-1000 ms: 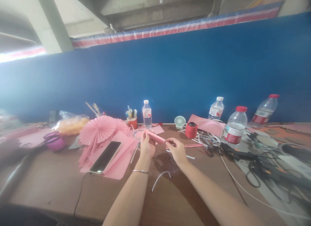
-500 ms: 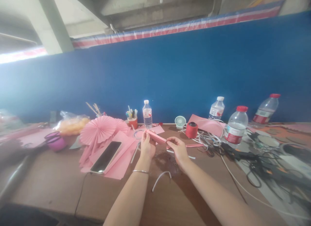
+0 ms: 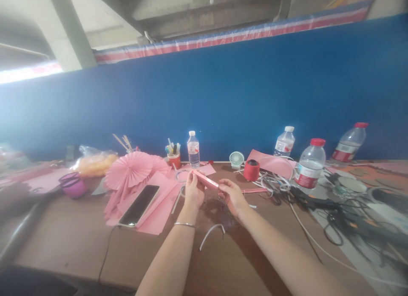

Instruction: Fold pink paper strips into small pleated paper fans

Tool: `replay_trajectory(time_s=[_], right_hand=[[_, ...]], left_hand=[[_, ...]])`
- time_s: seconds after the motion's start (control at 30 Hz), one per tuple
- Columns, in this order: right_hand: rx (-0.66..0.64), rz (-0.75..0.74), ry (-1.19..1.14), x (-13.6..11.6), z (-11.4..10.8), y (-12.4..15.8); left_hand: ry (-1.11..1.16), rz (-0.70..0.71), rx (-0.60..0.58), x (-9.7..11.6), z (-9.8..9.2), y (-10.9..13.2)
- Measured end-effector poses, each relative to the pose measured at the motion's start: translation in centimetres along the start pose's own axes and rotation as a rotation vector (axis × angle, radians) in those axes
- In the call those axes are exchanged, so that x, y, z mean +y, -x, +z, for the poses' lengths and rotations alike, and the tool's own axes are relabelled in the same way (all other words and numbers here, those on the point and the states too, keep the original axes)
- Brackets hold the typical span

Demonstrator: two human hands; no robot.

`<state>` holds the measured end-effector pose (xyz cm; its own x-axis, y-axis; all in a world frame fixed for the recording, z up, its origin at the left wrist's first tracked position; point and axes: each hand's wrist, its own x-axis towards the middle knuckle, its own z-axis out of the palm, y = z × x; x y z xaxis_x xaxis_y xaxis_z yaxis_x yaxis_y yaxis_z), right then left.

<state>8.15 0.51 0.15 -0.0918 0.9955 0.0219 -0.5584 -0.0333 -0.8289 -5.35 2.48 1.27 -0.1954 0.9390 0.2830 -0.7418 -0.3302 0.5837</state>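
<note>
A narrow bundle of folded pink paper (image 3: 206, 180) is held above the table between both hands. My left hand (image 3: 194, 192), with a silver bangle at the wrist, is closed around its left end. At the right end, my right hand (image 3: 232, 197) pinches the paper between thumb and fingers. Below the hands a curved white strip (image 3: 211, 234) lies on the brown table (image 3: 79, 249). Another pink strip (image 3: 255, 190) rests just beyond my right hand, partly hidden by it.
Left of the hands, a phone (image 3: 139, 205) lies on pink paper sheets (image 3: 159, 219) beside a pleated pink paper fan (image 3: 129, 170). Behind stand a water bottle (image 3: 193, 149) and a pen cup (image 3: 174, 160). To the right are a red container (image 3: 251, 170), large bottles (image 3: 309, 168) and tangled cables (image 3: 334, 207).
The folded paper has turned slightly in the hands, its right end a little lower. My right-hand fingers have shifted at that end; my left hand has barely moved.
</note>
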Motion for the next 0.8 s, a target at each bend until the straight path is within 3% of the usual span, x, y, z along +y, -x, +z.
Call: replay_trajectory(time_s=[0.37,0.8], right_hand=[[0.030,0.052,-0.073,-0.06,-0.83,-0.49],[0.014,-0.010,0.178,0.14,-0.25,-0.10]], left_hand=[[0.025,0.022,0.029,0.25,-0.23,-0.21],[0.022,0.007,0.038,0.12,-0.33,-0.28]])
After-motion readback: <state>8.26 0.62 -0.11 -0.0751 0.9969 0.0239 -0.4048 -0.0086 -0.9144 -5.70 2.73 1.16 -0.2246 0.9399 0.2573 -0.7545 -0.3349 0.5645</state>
